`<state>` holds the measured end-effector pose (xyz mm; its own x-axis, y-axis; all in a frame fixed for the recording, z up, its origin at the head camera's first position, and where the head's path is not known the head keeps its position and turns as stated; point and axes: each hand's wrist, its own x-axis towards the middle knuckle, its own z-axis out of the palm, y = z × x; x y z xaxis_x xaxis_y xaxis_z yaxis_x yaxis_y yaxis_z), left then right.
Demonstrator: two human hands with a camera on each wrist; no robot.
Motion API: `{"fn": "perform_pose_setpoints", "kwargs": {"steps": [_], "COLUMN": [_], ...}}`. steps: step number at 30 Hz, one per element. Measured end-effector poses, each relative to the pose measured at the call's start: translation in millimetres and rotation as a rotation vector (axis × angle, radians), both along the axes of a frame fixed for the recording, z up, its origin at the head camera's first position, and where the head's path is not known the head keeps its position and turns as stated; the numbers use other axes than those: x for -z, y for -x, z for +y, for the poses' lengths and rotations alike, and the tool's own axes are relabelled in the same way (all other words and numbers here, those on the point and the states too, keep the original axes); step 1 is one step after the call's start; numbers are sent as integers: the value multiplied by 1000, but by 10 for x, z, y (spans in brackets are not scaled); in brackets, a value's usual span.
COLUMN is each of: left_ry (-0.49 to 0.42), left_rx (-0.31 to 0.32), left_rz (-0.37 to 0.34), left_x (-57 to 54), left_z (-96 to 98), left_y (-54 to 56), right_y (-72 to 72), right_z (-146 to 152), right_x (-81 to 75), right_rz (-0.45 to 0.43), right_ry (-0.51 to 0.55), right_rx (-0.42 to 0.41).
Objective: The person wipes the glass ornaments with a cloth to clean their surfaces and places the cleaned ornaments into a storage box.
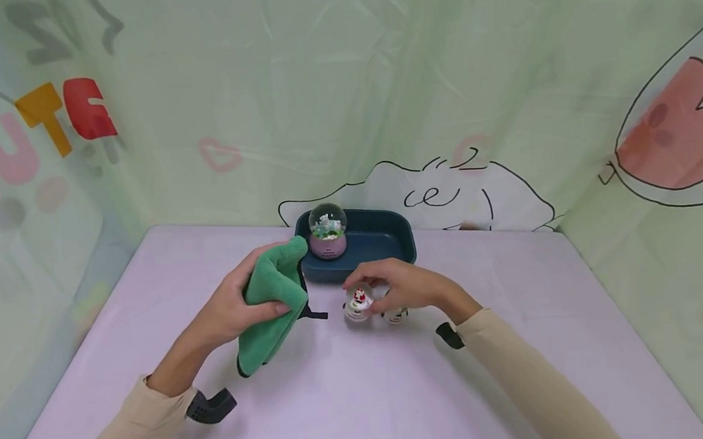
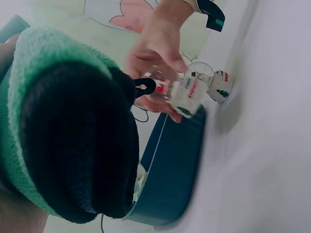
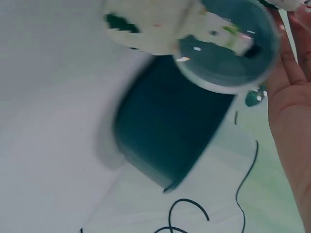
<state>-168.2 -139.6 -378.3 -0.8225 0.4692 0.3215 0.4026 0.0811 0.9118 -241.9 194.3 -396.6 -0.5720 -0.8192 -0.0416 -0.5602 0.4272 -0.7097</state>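
My left hand (image 1: pixel 233 306) holds a folded green cloth (image 1: pixel 272 282) with a black underside and a small black loop. In the head view my right hand (image 1: pixel 407 284) grips a small snow globe (image 1: pixel 358 308) with a red-and-white figure inside and a white base. The left wrist view shows this globe (image 2: pixel 188 96) between thumb and fingers. Close beside it on the table stands a second small snow globe (image 1: pixel 395 315), partly hidden by the right hand; its dome (image 3: pixel 226 43) with a snowman-like figure fills the top of the right wrist view.
Behind the hands lies a dark blue tray (image 1: pixel 381 234). At its left end stands a larger snow globe (image 1: pixel 329 246) with a pink base. A pale lilac cloth covers the table (image 1: pixel 367 399), and printed curtains (image 1: pixel 340 95) enclose its back and sides.
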Motion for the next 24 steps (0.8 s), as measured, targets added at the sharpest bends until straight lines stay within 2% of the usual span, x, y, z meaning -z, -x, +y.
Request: {"fn": "perform_pose_setpoints", "kwargs": {"steps": [9,20,24], "left_ry": [-25,-47,-52], "left_rx": [-2,-7,0], "left_rz": [-13,18,15], "left_x": [-37,-83,-90], "left_z": [43,114,146], "left_y": [31,50,54], "right_y": [-102,-258,-306], "right_z": [-10,-116,-144], "right_x": [-224,-482,-555], "right_rz": [-96,-95,-91], "right_ry": [227,261,289], "right_rx": [-20,-17,50]}}
